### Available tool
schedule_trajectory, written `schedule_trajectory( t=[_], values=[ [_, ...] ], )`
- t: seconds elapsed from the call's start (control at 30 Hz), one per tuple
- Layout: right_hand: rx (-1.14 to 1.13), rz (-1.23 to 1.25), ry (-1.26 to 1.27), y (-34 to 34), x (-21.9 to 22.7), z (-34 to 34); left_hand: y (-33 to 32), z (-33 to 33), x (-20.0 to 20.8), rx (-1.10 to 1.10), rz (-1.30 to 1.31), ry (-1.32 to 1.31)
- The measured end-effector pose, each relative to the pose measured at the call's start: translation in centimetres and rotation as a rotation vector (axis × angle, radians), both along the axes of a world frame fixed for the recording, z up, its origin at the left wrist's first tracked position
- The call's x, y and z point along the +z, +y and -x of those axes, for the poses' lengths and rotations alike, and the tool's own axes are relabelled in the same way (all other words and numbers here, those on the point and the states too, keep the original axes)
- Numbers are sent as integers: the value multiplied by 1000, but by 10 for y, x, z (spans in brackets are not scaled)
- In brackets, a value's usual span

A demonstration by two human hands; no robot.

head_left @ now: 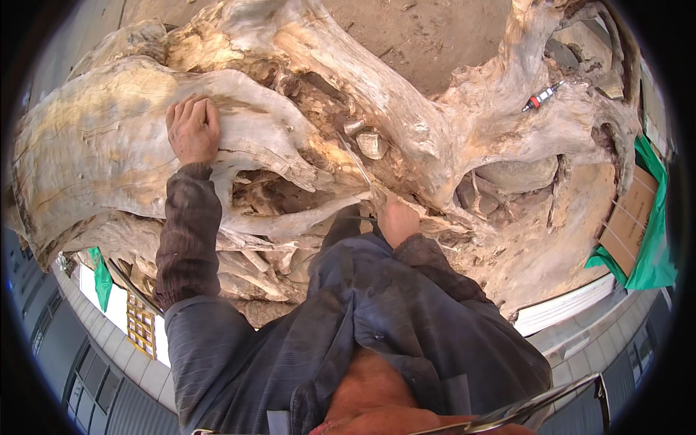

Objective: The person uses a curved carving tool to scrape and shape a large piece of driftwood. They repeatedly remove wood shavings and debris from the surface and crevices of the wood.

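A large, pale, weathered tree root (pixel 109 130) with twisting branches and hollows spreads before me. My left hand (pixel 194 130) leans on its smooth broad trunk, fingers curled in and nothing seen in them. Close to my body, my right hand (pixel 397 221) is closed around a tool with a long, thin metal shaft (pixel 355 158). Its handle is hidden in the hand, so the exact kind is unclear. The shaft slants up and left along a rough, yellowish groove. Beside it, a pale stump of wood (pixel 372 146) sits in the hollow.
On the right branch lies a slim red, white and black tool (pixel 542 96) with a pointed metal end. A cardboard box (pixel 629 217) and green plastic sheeting (pixel 661 239) stand at the far right. Lower left, a yellow lattice crate (pixel 141 326) shows near the paving.
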State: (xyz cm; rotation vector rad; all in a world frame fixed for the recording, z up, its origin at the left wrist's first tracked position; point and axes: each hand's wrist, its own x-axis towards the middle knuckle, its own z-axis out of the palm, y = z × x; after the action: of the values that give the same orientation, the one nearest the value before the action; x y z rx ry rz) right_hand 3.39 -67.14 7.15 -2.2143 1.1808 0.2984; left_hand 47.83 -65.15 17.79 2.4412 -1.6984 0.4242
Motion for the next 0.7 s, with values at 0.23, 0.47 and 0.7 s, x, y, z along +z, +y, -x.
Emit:
schedule_trajectory(
  t=[0.23,0.47,0.7],
  values=[
    [99,69,91,-5,20,0,1,0,1,5,14,18],
    [-1,51,70,5,11,0,5,-3,-2,-7,26,18],
    [20,72,47,12,23,-3,5,-3,-3,-14,30,11]
  ],
)
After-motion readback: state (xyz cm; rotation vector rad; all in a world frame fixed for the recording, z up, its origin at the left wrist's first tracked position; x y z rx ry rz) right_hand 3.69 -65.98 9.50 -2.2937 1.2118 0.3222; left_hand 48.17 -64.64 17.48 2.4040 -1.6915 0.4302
